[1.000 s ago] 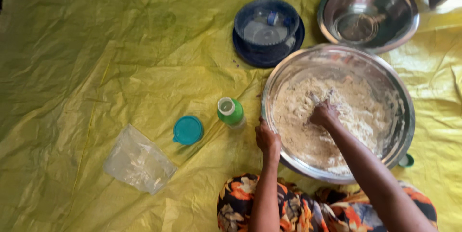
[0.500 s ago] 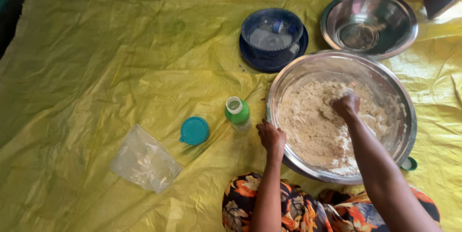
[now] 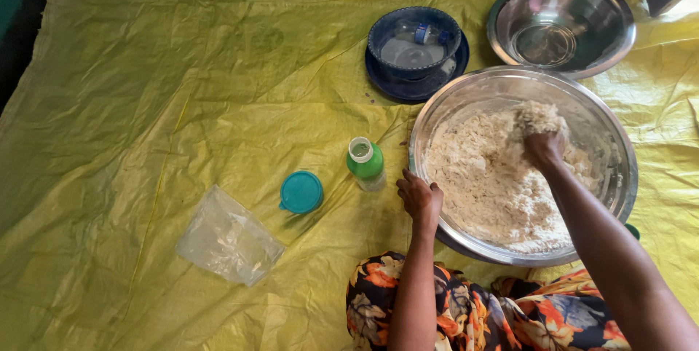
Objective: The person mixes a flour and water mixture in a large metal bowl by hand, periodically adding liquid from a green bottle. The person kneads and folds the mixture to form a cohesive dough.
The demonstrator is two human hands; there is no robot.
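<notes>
A large steel bowl (image 3: 437, 121) sits on the yellow sheet and holds a pale, crumbly flour dough (image 3: 488, 183). My right hand (image 3: 545, 140) is inside it at the far side, closed around a lump of the dough and coated with it. My left hand (image 3: 420, 196) rests on the bowl's near left rim, fingers spread against it. A small green open bottle (image 3: 365, 162) stands just left of the bowl.
A teal lid (image 3: 301, 192) and a crumpled clear plastic bag (image 3: 228, 239) lie to the left. A blue bowl on a blue plate (image 3: 413, 44) and an empty steel bowl (image 3: 561, 25) stand behind. The yellow plastic sheet (image 3: 160, 89) covers the floor.
My right hand has moved from the middle of the dough toward the far right side and lifted a clump. My left hand has stayed at the rim.
</notes>
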